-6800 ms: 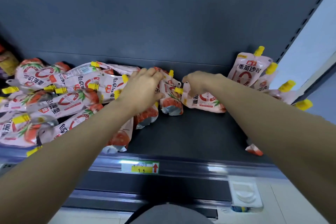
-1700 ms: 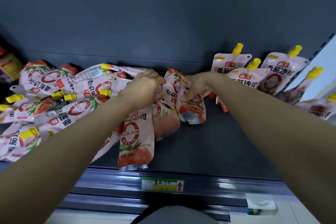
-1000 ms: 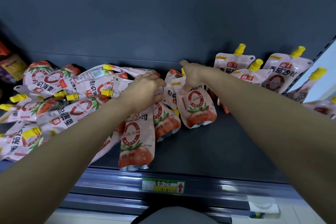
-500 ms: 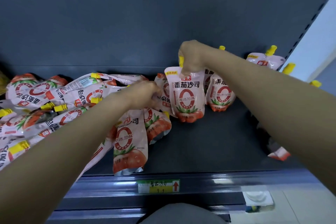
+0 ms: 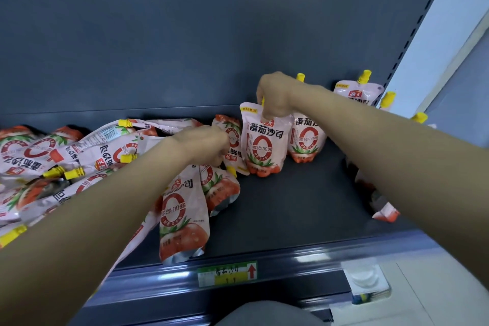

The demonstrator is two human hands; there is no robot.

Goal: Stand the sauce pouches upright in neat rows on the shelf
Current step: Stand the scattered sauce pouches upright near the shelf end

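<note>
My right hand (image 5: 274, 96) grips the top of a pink tomato sauce pouch (image 5: 264, 147) that stands upright on the dark shelf (image 5: 291, 209). Right beside it stands another upright pouch (image 5: 307, 140), and more yellow-capped upright pouches (image 5: 356, 92) sit at the back right. My left hand (image 5: 202, 144) has its fingers curled on a lying pouch (image 5: 182, 216) that reaches the shelf's front edge. A heap of pouches (image 5: 66, 159) lies flat on the left.
The shelf's grey back wall (image 5: 185, 34) rises behind the pouches. A price label (image 5: 227, 274) with a red arrow sits on the front rail. A pouch corner (image 5: 385, 213) shows under my right forearm. A perforated upright post (image 5: 412, 42) bounds the right side.
My right hand pulled a pouch out of the pile, turned it upright and set it down beside the standing pouches. My left hand stayed on the lying pouches.
</note>
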